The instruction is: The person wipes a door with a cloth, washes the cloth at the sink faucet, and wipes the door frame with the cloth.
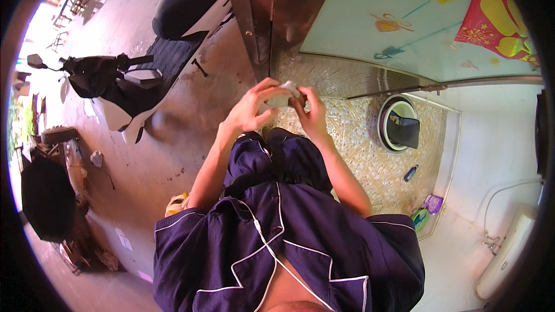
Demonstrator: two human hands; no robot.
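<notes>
Both hands are raised in front of me at the edge of a doorway. Between them is a small whitish, crumpled thing, perhaps cloth or paper; its exact kind cannot be told. My right hand pinches its right side between thumb and fingers. My left hand touches its left side with the fingers, the thumb held apart below. Part of the thing is hidden behind the fingers. Dark trousered knees show just below the hands.
A metal door with a patterned glass panel stands ahead. On the right, a basin with a dark item, a dark bottle and a purple pack lie on the tiled floor. A scooter stands at left.
</notes>
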